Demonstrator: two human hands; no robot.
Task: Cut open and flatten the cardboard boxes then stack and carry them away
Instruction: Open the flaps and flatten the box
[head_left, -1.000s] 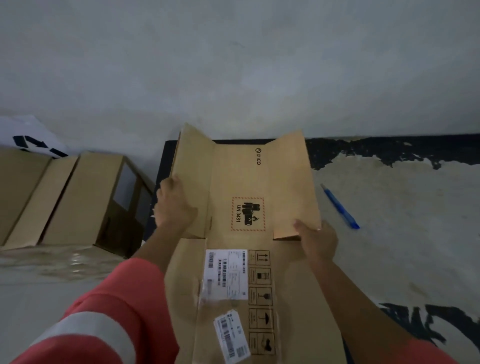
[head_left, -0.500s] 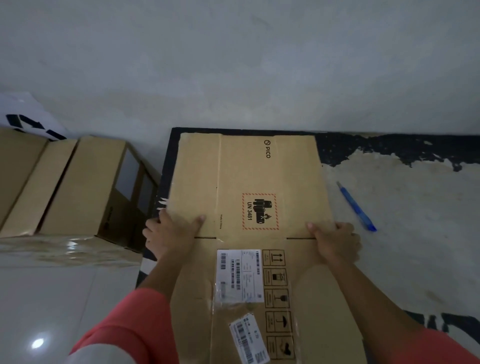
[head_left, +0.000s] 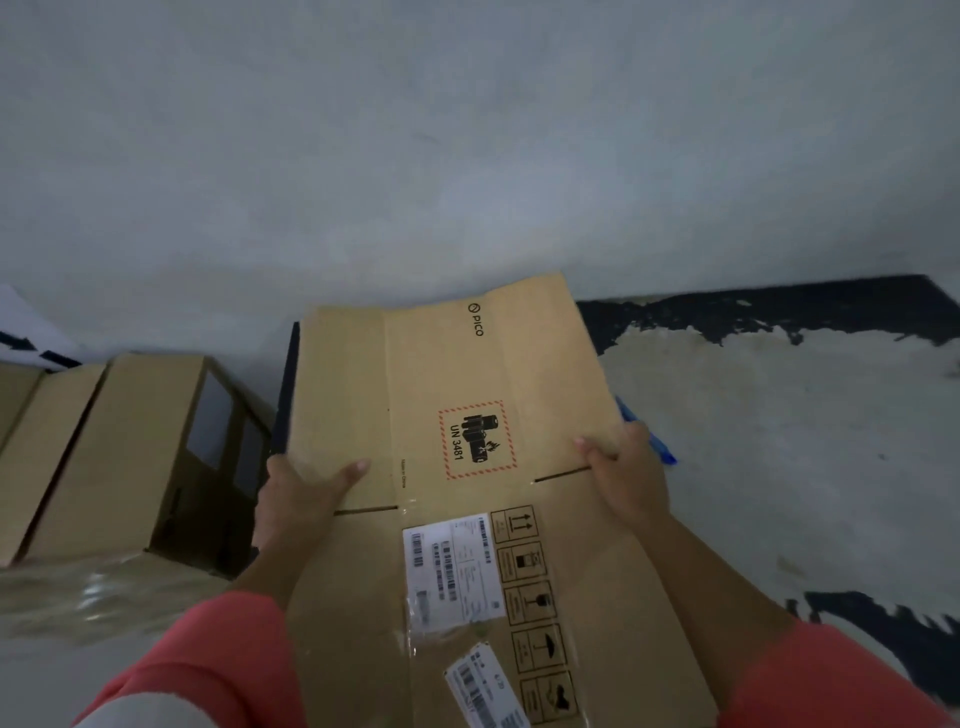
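A flattened box (head_left: 457, 395) fills the centre of the frame, running from the middle down to the bottom edge, its far flaps lying nearly level with the main panel. The left hand (head_left: 306, 493) grips its left edge just left of centre, thumb (head_left: 348, 470) laid on top and the fingers hidden beneath the cardboard. The right hand (head_left: 628, 473) holds the right edge right of centre, thumb on top and fingers curled round the rim. Both hands sit by the slits where the flaps meet the panel. The upper part carries a red-dashed UN 3481 mark (head_left: 475, 439) and a PICO logo (head_left: 475, 319); lower down are a white label (head_left: 452, 571), a column of handling symbols, and a second label (head_left: 483, 686) near the bottom edge. A blue pen (head_left: 662, 452) shows just beyond the right hand, mostly hidden by the box. At middle left stand more boxes (head_left: 130, 457), one with dark windows, with clear wrap (head_left: 78, 597) below them. The right of the frame shows a dark mat (head_left: 779, 415) with a large pale worn patch. Coral sleeves (head_left: 208, 665) enter from the bottom corners.
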